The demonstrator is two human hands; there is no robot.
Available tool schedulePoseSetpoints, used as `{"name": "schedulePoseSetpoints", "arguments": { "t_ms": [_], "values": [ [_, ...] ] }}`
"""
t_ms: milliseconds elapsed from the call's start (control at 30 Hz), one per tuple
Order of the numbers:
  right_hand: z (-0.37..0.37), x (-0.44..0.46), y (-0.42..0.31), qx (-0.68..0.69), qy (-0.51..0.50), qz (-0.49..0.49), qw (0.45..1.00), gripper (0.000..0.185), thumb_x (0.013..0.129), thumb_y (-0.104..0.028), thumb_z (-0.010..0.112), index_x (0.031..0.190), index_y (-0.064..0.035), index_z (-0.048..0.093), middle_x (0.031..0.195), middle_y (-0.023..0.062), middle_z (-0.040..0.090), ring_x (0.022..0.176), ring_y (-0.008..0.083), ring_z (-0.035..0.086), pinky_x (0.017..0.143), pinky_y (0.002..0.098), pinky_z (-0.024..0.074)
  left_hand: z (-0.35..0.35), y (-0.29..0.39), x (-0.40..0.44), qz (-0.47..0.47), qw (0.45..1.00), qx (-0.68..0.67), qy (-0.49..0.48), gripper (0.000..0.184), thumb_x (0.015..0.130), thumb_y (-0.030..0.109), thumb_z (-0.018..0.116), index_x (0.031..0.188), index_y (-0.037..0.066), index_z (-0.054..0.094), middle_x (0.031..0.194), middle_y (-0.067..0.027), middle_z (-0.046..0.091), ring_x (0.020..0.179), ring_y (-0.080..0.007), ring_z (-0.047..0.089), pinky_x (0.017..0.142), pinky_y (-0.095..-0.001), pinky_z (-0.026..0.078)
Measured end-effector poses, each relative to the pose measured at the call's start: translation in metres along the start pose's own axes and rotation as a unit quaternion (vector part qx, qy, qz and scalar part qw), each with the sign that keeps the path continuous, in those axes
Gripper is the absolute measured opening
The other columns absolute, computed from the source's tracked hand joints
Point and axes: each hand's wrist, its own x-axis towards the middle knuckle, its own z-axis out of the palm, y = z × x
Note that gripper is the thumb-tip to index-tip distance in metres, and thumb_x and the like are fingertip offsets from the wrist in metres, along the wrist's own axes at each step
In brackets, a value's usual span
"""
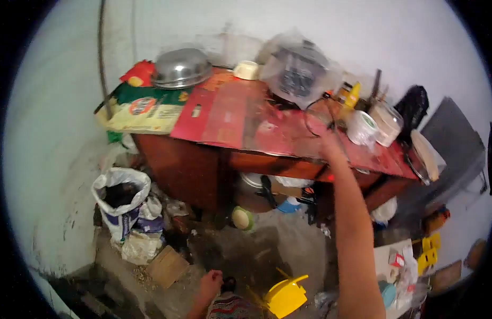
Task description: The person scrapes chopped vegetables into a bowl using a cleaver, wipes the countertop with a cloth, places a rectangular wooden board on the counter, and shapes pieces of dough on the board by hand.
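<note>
My right hand (329,139) reaches over the red-covered table and is blurred. Beside its fingers a thin black cable (306,118) curves across the tabletop; whether the fingers grip it is unclear. Behind it stands a dark appliance (296,74) under a clear plastic bag. To the right of the hand are a white roll in plastic wrap (362,127) and a clear jar (386,123). My left hand (210,283) hangs low over the floor, fingers curled in, with nothing seen in them. A yellow plastic chair (285,297) is to its right.
A steel domed pot (182,68) and a cream cup (246,70) sit on the table (262,130). An open white sack (121,194) and a cardboard piece (169,267) lie left on the floor. A large pot (251,191) is under the table. A cluttered low surface (384,255) stands at right.
</note>
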Motion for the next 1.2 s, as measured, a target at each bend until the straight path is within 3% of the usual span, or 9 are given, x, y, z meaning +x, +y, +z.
{"name": "schedulePoseSetpoints", "arguments": {
  "t_ms": [133,267,467,500,600,667,867,967,1200],
  "values": [
    [0.015,-0.057,-0.014,0.16,-0.002,-0.063,0.985,0.076,0.076,-0.006,0.065,0.141,-0.0082,0.027,0.132,0.028,0.04,0.122,0.0432,0.04,0.101,0.0437,0.0379,0.026,-0.059,0.027,0.043,0.992,-0.072,-0.091,0.015,0.086,0.011,0.058,0.097,0.003,0.063,0.069,-0.007,0.064,0.064,-0.0152,0.061,0.058,-0.0305,0.049],
    [0.026,-0.129,-0.007,0.271,0.089,-0.121,0.951,0.07,0.078,-0.004,0.063,0.14,-0.0071,0.03,0.13,0.0235,0.043,0.118,0.0414,0.044,0.099,0.0409,0.0393,0.039,-0.008,0.037,0.082,0.989,0.065,-0.106,0.015,0.086,0.012,0.058,0.097,0.005,0.063,0.072,-0.01,0.064,0.067,-0.0184,0.063,0.061,-0.032,0.05],
    [0.063,-0.389,0.011,0.308,-0.152,-0.031,0.939,0.068,0.072,0.002,0.064,0.135,-0.0055,0.039,0.129,0.0218,0.046,0.115,0.039,0.049,0.093,0.0422,0.0443,0.098,0.0,0.027,0.139,0.968,0.148,-0.146,0.02,0.085,0.022,0.057,0.097,0.007,0.063,0.083,-0.0154,0.065,0.079,-0.0339,0.063,0.07,-0.0399,0.05],
    [0.1,-0.455,0.036,0.255,-0.111,-0.112,0.954,0.059,0.078,-0.006,0.061,0.133,-0.0104,0.04,0.12,0.0233,0.052,0.096,0.0439,0.056,0.079,0.0487,0.0493,0.11,0.003,0.02,0.182,0.954,0.179,-0.156,0.02,0.085,0.023,0.056,0.096,0.007,0.063,0.083,-0.0157,0.065,0.08,-0.0343,0.063,0.07,-0.0408,0.05],
    [0.128,-0.661,0.05,0.261,-0.227,0.066,0.936,0.035,0.085,-0.02,0.055,0.115,-0.0028,0.057,0.111,0.0239,0.059,0.1,0.0414,0.057,0.086,0.0472,0.0466,0.148,0.045,-0.037,0.136,0.946,0.169,-0.242,0.019,0.085,0.021,0.055,0.096,0.008,0.062,0.086,-0.0168,0.064,0.083,-0.0345,0.063,0.07,-0.0414,0.05],
    [0.143,-0.789,0.056,0.159,-0.406,0.115,0.893,0.028,0.087,-0.027,0.049,0.084,-0.0045,0.066,0.083,0.0182,0.065,0.078,0.0382,0.062,0.069,0.0504,0.0482,0.192,0.032,-0.072,0.176,0.925,0.191,-0.277,0.019,0.084,0.021,0.054,0.098,0.01,0.062,0.089,-0.0156,0.064,0.083,-0.033,0.063,0.069,-0.04,0.051],
    [0.155,-1.075,0.029,0.376,-0.514,0.289,0.715,0.034,0.087,-0.034,0.051,0.099,-0.0035,0.059,0.094,0.0178,0.063,0.085,0.0368,0.062,0.077,0.051,0.0466,0.3,-0.006,-0.268,0.265,0.826,0.105,-0.487,0.009,0.082,0.016,0.055,0.081,0.007,0.056,0.078,-0.0144,0.061,0.077,-0.0321,0.061,0.067,-0.0435,0.046],
    [0.155,-1.127,0.004,0.498,-0.5,0.395,0.589,0.04,0.087,-0.038,0.053,0.106,-0.0029,0.056,0.099,0.0175,0.062,0.088,0.0362,0.062,0.081,0.0512,0.0458,0.318,-0.039,-0.343,0.385,0.687,0.089,-0.61,0.012,0.081,0.017,0.054,0.08,0.006,0.053,0.08,-0.0145,0.06,0.078,-0.0341,0.058,0.067,-0.0456,0.045],
    [0.186,-1.099,0.017,0.619,-0.46,0.513,0.377,0.058,0.087,-0.046,0.055,0.124,-0.0017,0.049,0.111,0.017,0.06,0.097,0.0346,0.061,0.09,0.0519,0.0439,0.261,-0.015,-0.361,0.246,0.684,0.241,-0.643,0.024,0.086,0.023,0.047,0.078,0.002,0.055,0.083,-0.0188,0.059,0.082,-0.0374,0.058,0.071,-0.0478,0.045]
  ]
}}
